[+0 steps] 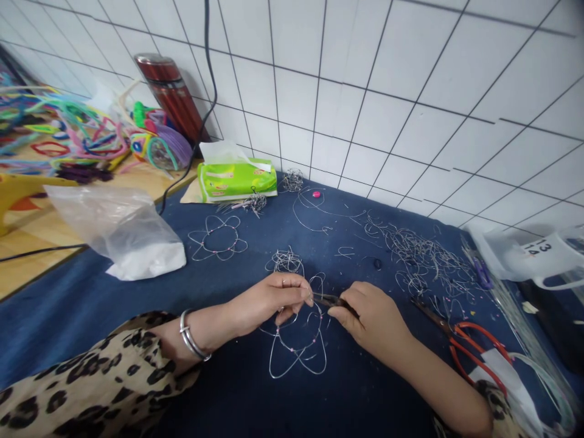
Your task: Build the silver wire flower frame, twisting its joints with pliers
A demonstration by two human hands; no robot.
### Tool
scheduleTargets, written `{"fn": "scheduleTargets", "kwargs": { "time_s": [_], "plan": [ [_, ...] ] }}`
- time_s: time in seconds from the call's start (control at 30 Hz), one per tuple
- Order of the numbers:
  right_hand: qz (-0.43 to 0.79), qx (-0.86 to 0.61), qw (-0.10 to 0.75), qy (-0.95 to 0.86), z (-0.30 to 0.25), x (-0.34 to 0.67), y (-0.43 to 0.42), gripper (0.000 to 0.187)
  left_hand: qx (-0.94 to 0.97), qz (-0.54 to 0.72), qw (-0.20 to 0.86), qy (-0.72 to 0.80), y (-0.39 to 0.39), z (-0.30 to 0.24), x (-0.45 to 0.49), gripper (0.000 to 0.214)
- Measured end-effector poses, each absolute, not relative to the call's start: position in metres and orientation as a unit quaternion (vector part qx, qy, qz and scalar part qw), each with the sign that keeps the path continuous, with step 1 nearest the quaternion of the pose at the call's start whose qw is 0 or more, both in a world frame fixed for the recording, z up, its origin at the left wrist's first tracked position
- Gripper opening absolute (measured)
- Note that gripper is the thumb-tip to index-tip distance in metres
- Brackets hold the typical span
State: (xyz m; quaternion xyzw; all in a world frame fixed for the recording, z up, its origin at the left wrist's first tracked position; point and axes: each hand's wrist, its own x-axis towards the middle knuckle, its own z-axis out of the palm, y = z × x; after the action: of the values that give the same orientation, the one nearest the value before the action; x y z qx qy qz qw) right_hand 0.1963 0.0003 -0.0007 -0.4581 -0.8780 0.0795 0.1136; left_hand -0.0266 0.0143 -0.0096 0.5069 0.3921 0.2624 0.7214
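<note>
Pinching a beaded wire flower [298, 340] at frame centre, the left hand [274, 301] steadies it while the right hand [369, 316] clamps small pliers [331, 300]; short, gentle twists seem wisest

Your left hand [274, 298] and right hand [369, 319] meet over the wire flower [298, 347] near the tabletop [91, 304] front edge. Another wire flower [218, 238] lies behind-left, the tissue pack [236, 179] further back by the wall. Scissors [465, 344] sit right, plastic bag [123, 231] left.
</note>
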Motion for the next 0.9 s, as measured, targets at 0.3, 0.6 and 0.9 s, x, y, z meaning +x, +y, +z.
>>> {"fn": "scheduleTargets", "kwargs": {
  "time_s": [0.3,0.6,0.9],
  "plan": [
    [0.048,-0.438,0.128,-0.889,-0.0006,0.1951,-0.0006,0.044,0.538,0.256,0.697,0.399,0.0128,-0.0099,-0.0267,0.017],
    [0.031,-0.443,0.12,-0.888,0.0004,0.1948,-0.0017,0.043,0.562,0.254,0.676,0.403,0.0121,-0.0098,-0.0274,0.014],
    [0.011,-0.455,0.105,-0.884,-0.0009,0.1931,-0.005,0.041,0.603,0.239,0.636,0.418,0.0123,-0.0065,-0.0271,0.016]
  ]
}}
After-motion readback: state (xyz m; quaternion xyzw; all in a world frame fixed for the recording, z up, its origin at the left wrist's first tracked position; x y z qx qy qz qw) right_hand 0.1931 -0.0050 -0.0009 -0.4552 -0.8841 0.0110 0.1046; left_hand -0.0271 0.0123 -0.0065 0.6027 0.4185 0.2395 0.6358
